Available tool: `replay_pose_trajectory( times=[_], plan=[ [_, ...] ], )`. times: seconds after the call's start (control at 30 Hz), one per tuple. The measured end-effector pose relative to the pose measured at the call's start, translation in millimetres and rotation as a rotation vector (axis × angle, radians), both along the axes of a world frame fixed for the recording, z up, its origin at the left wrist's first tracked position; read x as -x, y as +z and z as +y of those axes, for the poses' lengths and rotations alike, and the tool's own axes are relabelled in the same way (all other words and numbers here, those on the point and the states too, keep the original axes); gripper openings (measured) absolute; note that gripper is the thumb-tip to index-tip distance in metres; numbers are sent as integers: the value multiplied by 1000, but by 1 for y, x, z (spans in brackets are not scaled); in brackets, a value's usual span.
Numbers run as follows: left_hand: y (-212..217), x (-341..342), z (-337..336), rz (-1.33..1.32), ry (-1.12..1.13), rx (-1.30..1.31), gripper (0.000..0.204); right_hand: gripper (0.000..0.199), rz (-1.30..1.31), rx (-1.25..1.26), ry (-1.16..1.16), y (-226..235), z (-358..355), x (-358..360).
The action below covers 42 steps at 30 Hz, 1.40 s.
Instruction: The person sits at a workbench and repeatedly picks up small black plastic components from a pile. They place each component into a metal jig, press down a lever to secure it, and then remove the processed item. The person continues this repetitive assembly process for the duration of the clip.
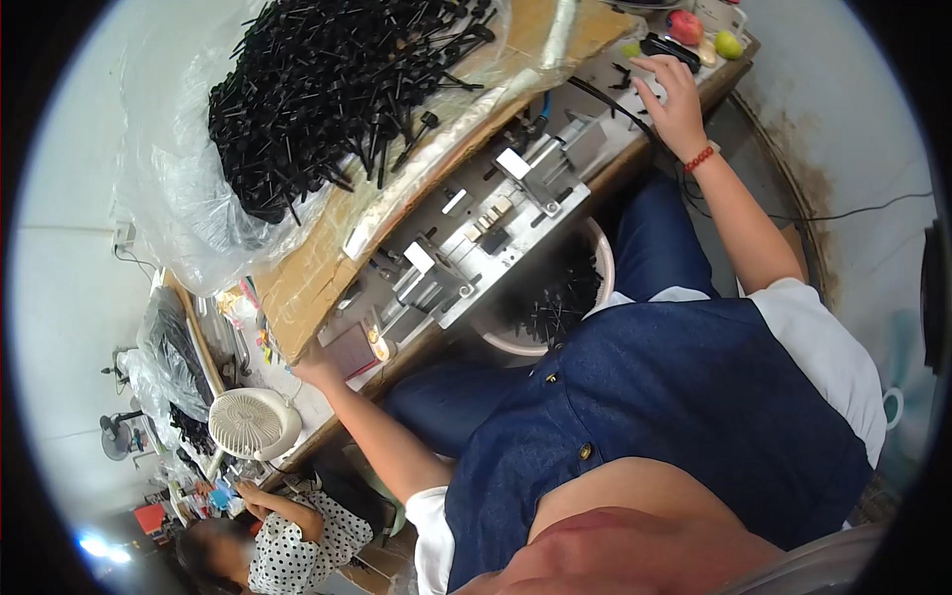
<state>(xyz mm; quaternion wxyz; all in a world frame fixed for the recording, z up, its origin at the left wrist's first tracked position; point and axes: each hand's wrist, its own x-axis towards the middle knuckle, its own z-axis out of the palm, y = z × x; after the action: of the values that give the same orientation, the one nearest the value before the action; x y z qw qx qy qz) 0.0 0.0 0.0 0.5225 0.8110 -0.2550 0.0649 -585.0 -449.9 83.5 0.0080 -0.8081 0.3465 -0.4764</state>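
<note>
My right hand (676, 107) is over the far right of the workbench with its fingers apart and nothing in them. Several small black parts (622, 76) lie beside its fingertips. At the near left corner of a cardboard sheet (297, 297) is my left hand (317, 367); the cardboard hides its fingers, so its grip does not show. Between my hands stands a metal fixture (486, 233) with a clamp-like block at each end. Above it, a large heap of black stemmed plastic parts (327, 89) rests on clear plastic sheeting (178, 188) over the cardboard.
Below the bench edge, a pink-rimmed tub (607, 263) holds more black parts. A white fan (254, 423) stands left of my left arm. A red fruit (684, 27) and a green one (729, 45) sit at the right. Another person (307, 540) works at the lower left.
</note>
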Motion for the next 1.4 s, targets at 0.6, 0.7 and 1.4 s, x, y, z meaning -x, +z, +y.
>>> replay_pose_trajectory(
  times=[0.6,0.7,1.4],
  plan=[
    [214,213,-285,-364,-445,-411,33,14,451,-63,721,97,-14,-199],
    [201,216,-307,-487,-387,-566,35,17,297,-42,669,86,-23,-177],
    [188,182,-190,493,-635,346,26,23,265,-71,767,3,158,-122]
  ],
)
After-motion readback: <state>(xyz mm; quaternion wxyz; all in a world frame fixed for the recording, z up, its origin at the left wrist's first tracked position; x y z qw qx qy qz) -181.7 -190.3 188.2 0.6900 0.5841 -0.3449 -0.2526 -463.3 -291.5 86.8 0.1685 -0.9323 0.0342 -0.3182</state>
